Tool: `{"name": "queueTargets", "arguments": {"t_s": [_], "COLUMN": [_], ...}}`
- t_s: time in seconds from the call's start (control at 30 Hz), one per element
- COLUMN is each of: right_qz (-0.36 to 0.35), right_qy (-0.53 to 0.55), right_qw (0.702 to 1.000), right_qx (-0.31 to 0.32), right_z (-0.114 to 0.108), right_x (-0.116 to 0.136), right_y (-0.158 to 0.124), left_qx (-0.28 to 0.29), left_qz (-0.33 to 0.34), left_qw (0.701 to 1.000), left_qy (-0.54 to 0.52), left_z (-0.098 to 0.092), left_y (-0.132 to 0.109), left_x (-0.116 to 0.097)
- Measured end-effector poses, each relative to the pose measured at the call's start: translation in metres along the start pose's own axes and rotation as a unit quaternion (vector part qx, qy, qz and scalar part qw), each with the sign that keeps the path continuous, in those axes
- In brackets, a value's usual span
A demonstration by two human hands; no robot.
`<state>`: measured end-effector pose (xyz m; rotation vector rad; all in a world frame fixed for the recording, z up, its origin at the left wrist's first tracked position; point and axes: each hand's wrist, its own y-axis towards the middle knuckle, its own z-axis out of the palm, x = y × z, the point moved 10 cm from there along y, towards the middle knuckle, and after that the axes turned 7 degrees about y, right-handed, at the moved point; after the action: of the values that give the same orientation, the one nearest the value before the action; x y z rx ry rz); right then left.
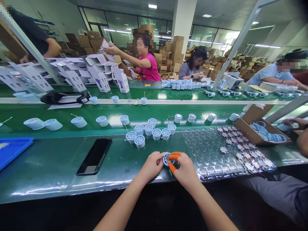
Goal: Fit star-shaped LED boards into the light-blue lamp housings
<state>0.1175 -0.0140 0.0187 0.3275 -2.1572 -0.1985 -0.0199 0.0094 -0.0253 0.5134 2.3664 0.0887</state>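
Green bench [48,166] (cartons [178,48] behind): left hand [151,166], right hand [186,171] grip round part [166,158].

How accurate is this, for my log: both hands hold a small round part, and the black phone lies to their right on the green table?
No: the head view shows the black phone left of the left hand and right hand, not right. Both do hold the round part.
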Motion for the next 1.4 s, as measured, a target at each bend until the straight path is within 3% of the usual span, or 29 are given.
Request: {"name": "queueTargets", "arguments": {"t_s": [0.33, 0.43, 0.53, 0.7, 1.1, 1.2, 1.4], "right_qz": [0.082, 0.089, 0.075, 0.04, -0.002, -0.019, -0.079], "right_qy": [0.054, 0.05, 0.047, 0.042, -0.101, -0.152, -0.321], "right_qw": [0.995, 0.995, 0.996, 0.996, 0.985, 0.963, 0.873], "right_qx": [-0.017, 0.001, 0.031, 0.072, 0.14, 0.221, 0.358], "right_z": [0.001, 0.003, 0.005, 0.003, 0.011, 0.017, 0.044], "right_x": [-0.021, -0.022, -0.019, -0.011, 0.003, 0.018, 0.031], "right_y": [0.003, 0.005, 0.007, 0.012, 0.014, 0.02, 0.05], "left_qx": [-0.034, -0.01, 0.034, 0.004, 0.022, 0.022, 0.013], "left_qz": [0.004, -0.008, -0.02, -0.1, -0.095, -0.098, -0.1], "left_qw": [0.999, 1.0, 0.996, 0.995, 0.995, 0.995, 0.995], "left_qy": [0.011, -0.029, -0.075, -0.03, -0.004, 0.011, 0.021], "left_z": [0.007, 0.009, 0.016, 0.02, 0.025, 0.025, 0.023], "left_y": [-0.009, -0.012, -0.012, -0.005, -0.004, -0.005, -0.005], "left_x": [-0.002, -0.008, -0.016, -0.002, 0.001, 0.0, 0.001]}}
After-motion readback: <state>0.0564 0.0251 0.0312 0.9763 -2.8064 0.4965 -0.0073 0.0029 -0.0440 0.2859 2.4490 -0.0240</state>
